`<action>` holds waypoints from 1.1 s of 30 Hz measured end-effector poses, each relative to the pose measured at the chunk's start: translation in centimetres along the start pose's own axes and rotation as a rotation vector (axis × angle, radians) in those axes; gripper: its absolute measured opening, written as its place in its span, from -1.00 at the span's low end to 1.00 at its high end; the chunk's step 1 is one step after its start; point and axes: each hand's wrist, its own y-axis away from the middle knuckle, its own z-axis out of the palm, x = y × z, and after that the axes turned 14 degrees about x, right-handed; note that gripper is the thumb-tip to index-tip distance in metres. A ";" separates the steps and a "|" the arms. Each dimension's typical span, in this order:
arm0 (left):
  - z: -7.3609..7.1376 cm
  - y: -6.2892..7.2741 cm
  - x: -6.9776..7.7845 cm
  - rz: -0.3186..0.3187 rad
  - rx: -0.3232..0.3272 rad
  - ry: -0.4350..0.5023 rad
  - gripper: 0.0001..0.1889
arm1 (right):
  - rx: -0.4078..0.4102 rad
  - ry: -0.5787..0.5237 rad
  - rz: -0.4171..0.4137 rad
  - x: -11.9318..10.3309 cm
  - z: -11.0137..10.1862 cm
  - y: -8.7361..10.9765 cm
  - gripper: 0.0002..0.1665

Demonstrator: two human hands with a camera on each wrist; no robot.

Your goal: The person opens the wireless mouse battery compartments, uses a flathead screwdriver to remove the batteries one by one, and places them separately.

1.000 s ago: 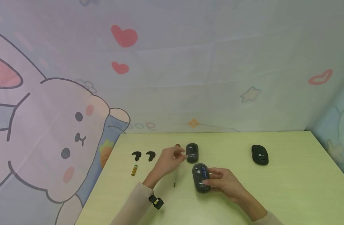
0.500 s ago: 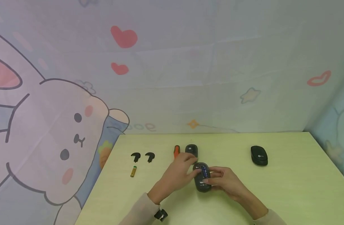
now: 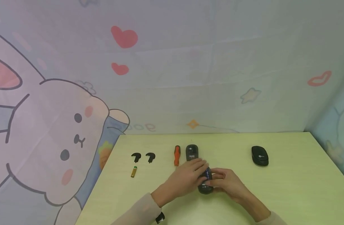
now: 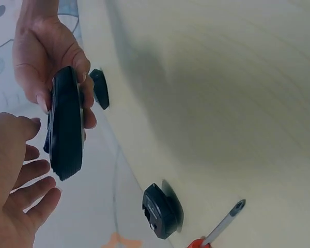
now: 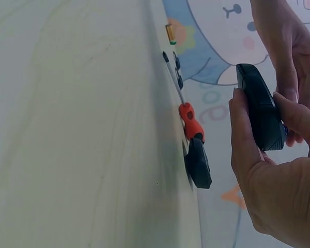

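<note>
My right hand (image 3: pixel 229 184) holds a dark computer mouse (image 3: pixel 205 188) above the table, thumb on one face and fingers behind. In the head view a blue battery (image 3: pixel 208 173) shows in the mouse's uncovered underside. My left hand (image 3: pixel 186 178) reaches over the mouse's upper part and hides it. In the left wrist view the left hand (image 4: pixel 18 181) has loosely bent, spread fingers beside the mouse (image 4: pixel 67 124), with nothing seen gripped. Whether its fingertips touch the mouse is unclear. The right wrist view shows the mouse (image 5: pixel 259 108) between the right thumb and fingers.
Behind the hands lie a second dark mouse (image 3: pixel 192 151) and an orange-handled screwdriver (image 3: pixel 177 155). Two black curved pieces (image 3: pixel 136 157) and a gold battery (image 3: pixel 134 172) lie at the left. A black mouse (image 3: pixel 259 155) sits at the right. A printed cloth (image 3: pixel 217 78) hangs behind the table.
My left hand has moved right and down from beside the second mouse, over the held mouse, uncovering the screwdriver's handle. My right hand and its mouse have barely shifted.
</note>
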 end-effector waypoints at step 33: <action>1.8 1.0 0.4 -0.039 0.215 0.142 -0.66 | 0.040 -0.027 0.006 0.6 0.7 0.3 -0.16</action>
